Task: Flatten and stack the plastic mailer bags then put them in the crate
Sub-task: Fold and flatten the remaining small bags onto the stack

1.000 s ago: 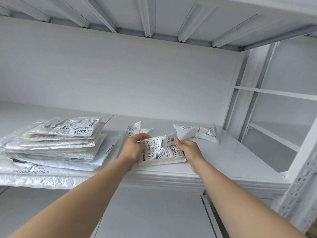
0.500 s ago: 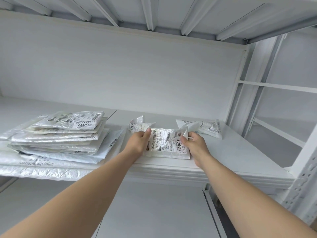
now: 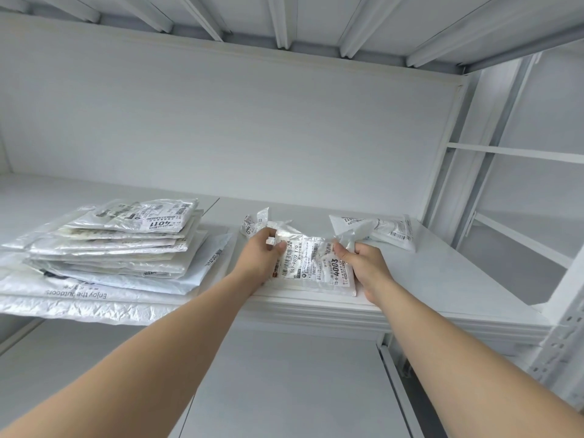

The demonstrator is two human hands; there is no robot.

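The left hand (image 3: 264,249) pinched the left edge of a small crinkled white plastic mailer bag with a printed label (image 3: 316,267), and the right hand (image 3: 360,262) gripped its crumpled right corner; the bag lay at the front lip of the white metal shelf (image 3: 442,273). At nine o'clock sat a stack of flattened white mailer bags (image 3: 120,251); at one o'clock, another crumpled white mailer (image 3: 388,230).

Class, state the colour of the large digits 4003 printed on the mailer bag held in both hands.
Black, on a white label on the mailer bag; the head view shows it.
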